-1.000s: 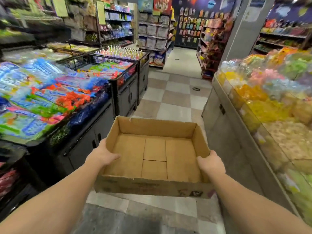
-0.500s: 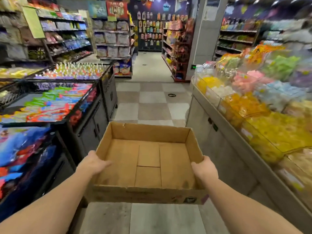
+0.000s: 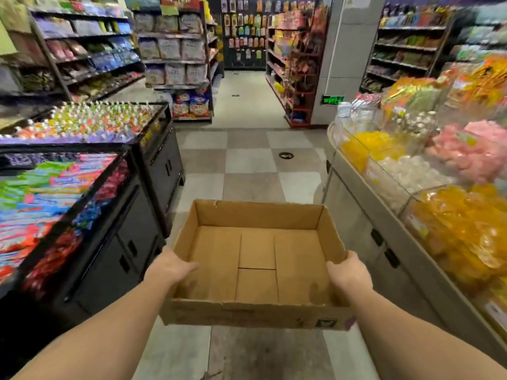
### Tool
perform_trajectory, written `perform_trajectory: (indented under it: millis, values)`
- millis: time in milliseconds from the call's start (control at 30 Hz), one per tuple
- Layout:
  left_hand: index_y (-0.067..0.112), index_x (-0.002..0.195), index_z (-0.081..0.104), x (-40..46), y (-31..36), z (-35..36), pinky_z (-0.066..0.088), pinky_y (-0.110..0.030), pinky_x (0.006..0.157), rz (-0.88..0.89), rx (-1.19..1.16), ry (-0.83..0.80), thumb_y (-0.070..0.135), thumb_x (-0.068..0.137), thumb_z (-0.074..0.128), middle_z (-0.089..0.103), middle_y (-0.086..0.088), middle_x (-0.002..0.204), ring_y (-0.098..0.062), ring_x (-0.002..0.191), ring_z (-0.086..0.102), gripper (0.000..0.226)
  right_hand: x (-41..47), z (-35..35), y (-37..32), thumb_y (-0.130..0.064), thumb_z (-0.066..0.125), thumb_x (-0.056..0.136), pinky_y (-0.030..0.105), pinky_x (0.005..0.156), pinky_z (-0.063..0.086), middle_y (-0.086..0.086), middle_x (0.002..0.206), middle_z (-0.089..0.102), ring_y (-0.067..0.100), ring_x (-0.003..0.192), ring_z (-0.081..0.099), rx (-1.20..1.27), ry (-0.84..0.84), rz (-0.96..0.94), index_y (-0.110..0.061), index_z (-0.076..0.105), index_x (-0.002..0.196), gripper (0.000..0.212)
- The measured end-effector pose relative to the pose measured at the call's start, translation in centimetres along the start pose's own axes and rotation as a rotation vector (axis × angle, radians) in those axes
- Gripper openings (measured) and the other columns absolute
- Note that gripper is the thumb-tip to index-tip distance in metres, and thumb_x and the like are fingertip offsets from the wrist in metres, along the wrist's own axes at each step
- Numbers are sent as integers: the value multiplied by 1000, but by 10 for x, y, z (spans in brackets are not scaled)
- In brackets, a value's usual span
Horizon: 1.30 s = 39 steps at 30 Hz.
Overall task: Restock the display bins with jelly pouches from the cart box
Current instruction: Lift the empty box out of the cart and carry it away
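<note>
I hold the box (image 3: 256,266) between black bins (image 3: 90,215) at left and a counter (image 3: 384,215) of display bins at right.

You carry a shallow brown cardboard box (image 3: 256,266), open-topped and empty, level above the aisle floor. Display bins (image 3: 428,187) of bright jelly pouches (image 3: 466,231) stand to your right, apart from it.

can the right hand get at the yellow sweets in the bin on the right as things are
Probably not yet. The right hand grips the side wall of the empty cardboard box, as does the left hand. The yellow sweets lie close beside it, uncovered on top, so once it lets go the way looks free.
</note>
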<state>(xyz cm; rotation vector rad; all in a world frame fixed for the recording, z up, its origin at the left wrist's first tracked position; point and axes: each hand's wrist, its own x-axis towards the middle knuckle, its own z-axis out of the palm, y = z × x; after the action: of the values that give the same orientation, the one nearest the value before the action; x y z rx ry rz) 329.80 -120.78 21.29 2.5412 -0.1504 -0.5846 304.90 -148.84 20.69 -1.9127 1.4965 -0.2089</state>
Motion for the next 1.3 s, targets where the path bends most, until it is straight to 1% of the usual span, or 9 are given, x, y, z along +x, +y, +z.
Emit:
perform_trajectory:
  millis: [100, 300, 533, 700, 900, 1000, 1133, 1200, 1300]
  values:
    - [17, 138, 32, 57, 31, -5, 50, -43, 89, -3, -3, 36, 52, 72, 74, 57, -9, 124, -32, 108, 59, 85, 58, 18, -46, -50, 56, 82, 44, 88, 54, 4, 116, 60, 29, 100, 61, -15, -13, -13, -24, 39, 134, 61]
    - [17, 134, 37, 210, 97, 7, 48, -50, 94, -2, 16, -39, 54, 69, 76, 54, -11, 127, -34, 112, 55, 85, 171, 63, -111, -46, 58, 84, 45, 88, 55, 2, 114, 60, 26, 98, 61, 25, -17, 58, -25, 39, 135, 59]
    - [21, 137, 41, 396, 213, 26, 49, -47, 96, 154, 154, -235, 55, 66, 80, 59, -10, 129, -32, 112, 59, 88, 273, 108, -158, -42, 57, 80, 44, 84, 56, 0, 107, 61, 25, 92, 62, 190, 32, 339, -25, 38, 134, 59]
    - [20, 135, 39, 477, 303, 57, 49, -44, 95, 264, 305, -301, 54, 67, 79, 58, -11, 129, -33, 112, 58, 86, 327, 130, -160, -43, 61, 76, 47, 90, 54, 5, 122, 58, 29, 104, 60, 310, 111, 521, -20, 34, 140, 73]
    - [20, 135, 41, 558, 402, 137, 48, -39, 92, 324, 422, -390, 51, 75, 75, 59, -9, 126, -31, 112, 58, 75, 409, 153, -145, -27, 61, 87, 44, 86, 56, 0, 98, 56, 24, 93, 61, 500, 137, 727, -20, 42, 133, 50]
    - [21, 137, 41, 605, 436, 176, 50, -41, 92, 289, 445, -429, 51, 74, 75, 61, -7, 117, -29, 100, 62, 78, 458, 176, -145, -31, 62, 86, 42, 83, 57, 1, 100, 58, 23, 89, 62, 511, 142, 807, -23, 43, 129, 48]
    - [17, 137, 38, 653, 470, 215, 48, -30, 75, 269, 520, -442, 49, 79, 72, 57, 4, 79, -13, 62, 53, 74, 517, 206, -137, -39, 65, 80, 45, 80, 59, 1, 103, 60, 24, 88, 64, 520, 147, 882, -25, 44, 129, 55]
    - [19, 139, 39, 679, 485, 237, 52, -34, 82, 270, 534, -487, 55, 72, 75, 64, 1, 89, -17, 72, 60, 84, 541, 217, -129, -42, 67, 75, 45, 75, 60, 1, 106, 59, 25, 88, 65, 515, 136, 920, -28, 42, 132, 64]
    - [26, 142, 35, 721, 506, 279, 50, -45, 94, 304, 572, -546, 66, 61, 74, 58, -5, 131, -29, 110, 60, 99, 568, 226, -130, -39, 74, 75, 37, 67, 60, 3, 117, 56, 25, 91, 64, 495, 165, 960, -29, 37, 137, 73]
